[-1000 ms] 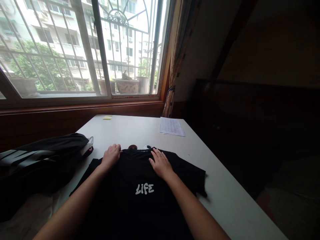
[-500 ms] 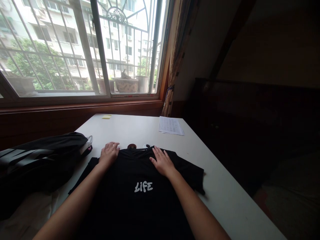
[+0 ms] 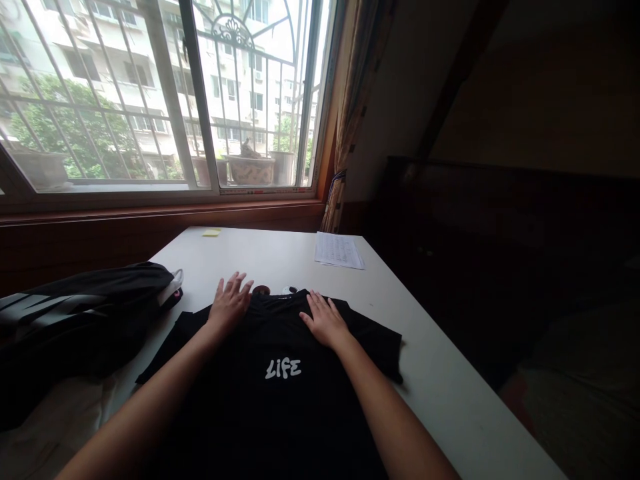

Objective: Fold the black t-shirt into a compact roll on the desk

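We get daylight from the washed-out window [image 3: 197, 93], a soft sheen on the table [image 3: 270, 257], and near-black shadow at right

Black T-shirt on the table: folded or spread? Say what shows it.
Spread, at least the T-shirt's upper part: sleeves out to both sides, white lettering facing up. Its hem: cannot tell.

White stylised lettering [image 3: 283, 368] reading "Life" stands across the chest of the black T-shirt [image 3: 280, 407]. The marks on the paper sheets [image 3: 339, 251] and the collar label [image 3: 284, 297] are too small to read.
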`<state>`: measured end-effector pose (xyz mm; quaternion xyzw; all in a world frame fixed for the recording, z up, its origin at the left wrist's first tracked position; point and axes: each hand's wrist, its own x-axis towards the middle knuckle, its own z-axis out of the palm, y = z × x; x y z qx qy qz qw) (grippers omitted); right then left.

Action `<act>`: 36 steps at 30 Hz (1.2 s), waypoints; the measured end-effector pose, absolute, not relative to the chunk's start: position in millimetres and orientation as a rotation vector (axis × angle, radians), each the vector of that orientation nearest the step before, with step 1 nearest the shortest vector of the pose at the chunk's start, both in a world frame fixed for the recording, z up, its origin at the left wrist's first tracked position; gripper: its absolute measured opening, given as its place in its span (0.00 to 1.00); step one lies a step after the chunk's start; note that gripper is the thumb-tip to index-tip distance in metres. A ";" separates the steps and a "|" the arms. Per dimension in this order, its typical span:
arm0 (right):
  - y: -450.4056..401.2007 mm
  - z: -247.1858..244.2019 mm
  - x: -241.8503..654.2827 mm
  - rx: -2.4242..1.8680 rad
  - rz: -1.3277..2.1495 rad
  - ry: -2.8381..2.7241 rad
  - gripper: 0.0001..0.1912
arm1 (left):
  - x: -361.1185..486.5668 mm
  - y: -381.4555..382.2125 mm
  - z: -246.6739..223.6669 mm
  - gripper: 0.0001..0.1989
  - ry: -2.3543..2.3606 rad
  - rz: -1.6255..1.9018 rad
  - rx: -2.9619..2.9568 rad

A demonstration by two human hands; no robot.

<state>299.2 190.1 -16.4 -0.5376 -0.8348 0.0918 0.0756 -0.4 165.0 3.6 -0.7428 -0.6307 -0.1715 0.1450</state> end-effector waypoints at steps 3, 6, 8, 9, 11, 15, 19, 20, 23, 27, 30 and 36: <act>188.9 -15.3 298.9 -1.596 0.259 -2.485 0.38 | 34.1 154.2 6.2 0.21 -1.592 -0.485 -2.360; 185.9 -13.0 297.6 -1.594 0.212 -2.430 0.33 | 60.5 142.9 -3.6 0.24 -1.496 -0.450 -2.562; 183.0 -11.9 299.4 -1.611 0.166 -2.370 0.30 | 68.3 137.8 -12.0 0.27 -1.584 -0.421 -2.614; 181.4 -11.7 302.5 -1.622 0.148 -2.342 0.30 | 69.7 136.2 -15.1 0.27 -1.631 -0.411 -2.625; 178.1 -12.6 315.2 -1.649 0.136 -2.308 0.29 | 69.5 135.0 -18.1 0.28 -1.677 -0.388 -2.645; 172.2 -17.7 369.0 -1.735 0.176 -2.292 0.27 | 67.9 136.6 -15.6 0.28 -1.720 -0.340 -2.661; 170.7 -20.7 435.5 -1.846 0.189 -2.223 0.28 | 68.8 138.4 -15.5 0.29 -1.746 -0.360 -2.643; 171.2 -20.4 449.2 -1.865 0.191 -2.202 0.28 | 68.9 138.5 -16.0 0.28 -1.744 -0.372 -2.638; 173.8 -17.1 479.0 -1.926 0.200 -2.118 0.27 | 69.1 138.1 -17.3 0.28 -1.735 -0.376 -2.632; 175.1 -10.9 498.9 -2.049 0.269 -1.962 0.25 | 69.3 137.0 -16.4 0.29 -1.734 -0.374 -2.636; 174.2 -8.1 504.1 -2.078 0.396 -1.896 0.17 | 70.8 136.2 -12.2 0.28 -1.723 -0.386 -2.632; 174.4 -2.6 495.5 -2.004 0.591 -1.750 0.08 | 98.3 136.5 7.8 0.26 -1.348 -0.430 -2.735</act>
